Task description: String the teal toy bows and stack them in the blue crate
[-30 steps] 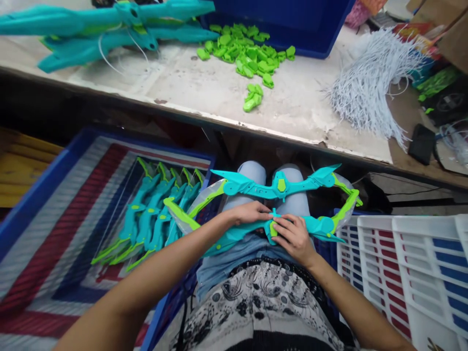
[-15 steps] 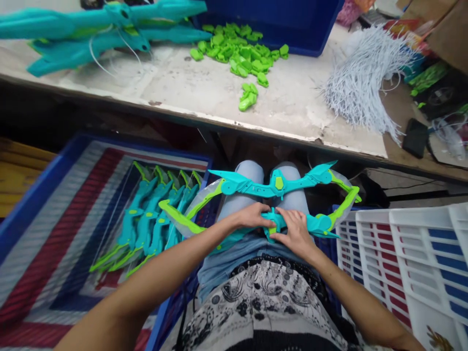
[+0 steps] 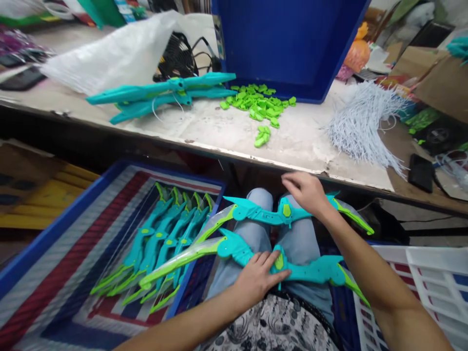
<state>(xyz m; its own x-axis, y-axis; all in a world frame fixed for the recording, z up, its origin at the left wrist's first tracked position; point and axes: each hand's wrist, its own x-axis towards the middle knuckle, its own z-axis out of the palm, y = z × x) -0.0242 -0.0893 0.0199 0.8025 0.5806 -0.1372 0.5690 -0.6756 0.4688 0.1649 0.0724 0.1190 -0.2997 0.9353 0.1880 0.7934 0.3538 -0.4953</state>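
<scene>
Two teal toy bows with lime-green tips lie across the lap. My left hand grips the nearer toy bow at its middle, fingers over the grip beside a lime-green insert. The farther toy bow rests on the knees and also has a green insert at its centre. My right hand is raised above the farther bow, close to the table edge. Its fingers are loosely bent and apart, with nothing visible in them. The right forearm hides part of both bows' right limbs.
On the table lie a pile of small green pieces, more teal bow parts and a bundle of white strings. Behind stands a blue bin. A lined blue crate holding several bows is left; a white basket is right.
My right hand has let go of the nearer bow and moved forward toward the table. My left hand stays on that bow, which now lies closer to the body. The view has tilted up.
</scene>
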